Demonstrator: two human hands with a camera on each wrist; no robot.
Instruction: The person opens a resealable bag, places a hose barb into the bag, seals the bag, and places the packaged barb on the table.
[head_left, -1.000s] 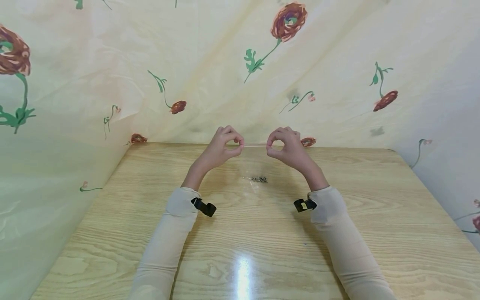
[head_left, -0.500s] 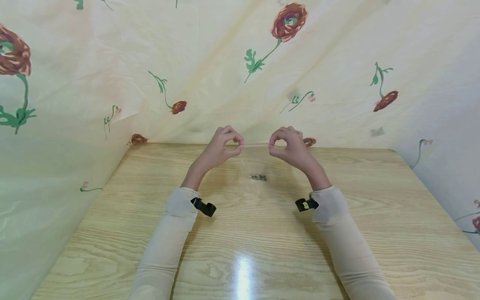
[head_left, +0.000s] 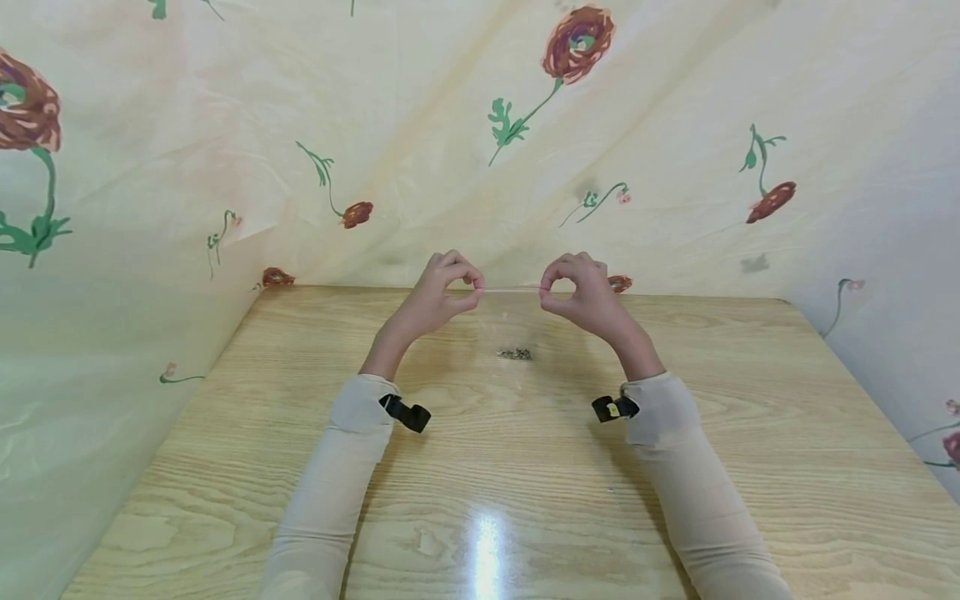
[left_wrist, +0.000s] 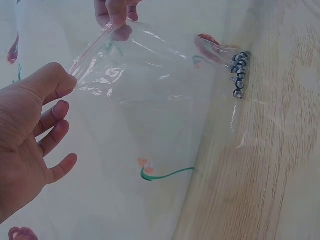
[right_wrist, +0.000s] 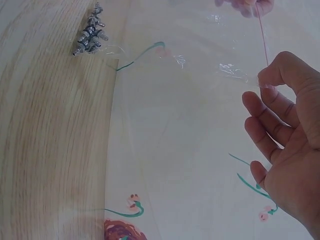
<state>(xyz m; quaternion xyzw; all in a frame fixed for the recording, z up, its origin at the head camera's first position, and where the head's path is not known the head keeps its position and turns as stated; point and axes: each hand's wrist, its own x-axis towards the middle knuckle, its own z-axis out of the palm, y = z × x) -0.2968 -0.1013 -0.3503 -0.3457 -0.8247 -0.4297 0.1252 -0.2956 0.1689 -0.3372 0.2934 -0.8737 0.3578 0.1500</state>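
Note:
A clear zip-lock bag [left_wrist: 150, 65] with a reddish seal line hangs between my two hands. My left hand [head_left: 438, 293] pinches one top corner between thumb and index finger. At the opposite top corner, my right hand [head_left: 587, 300] pinches the bag the same way. The seal line [right_wrist: 262, 32] runs taut from one hand to the other. Several small metal screws [left_wrist: 240, 75] with dark rings, bolt-like in shape, lie gathered along the bottom of the bag. In the right wrist view these screws [right_wrist: 90, 32] form a little cluster over the wood.
The wood-grain table [head_left: 480, 467] spreads under both forearms. A cream flowered sheet [head_left: 420, 125] hangs behind the table and along its sides. Black straps [head_left: 407, 413] circle the cuffs of both sleeves.
My right hand has shifted slightly right and the left a touch left, widening the gap and stretching the bag's top. The screws have settled into a flatter row.

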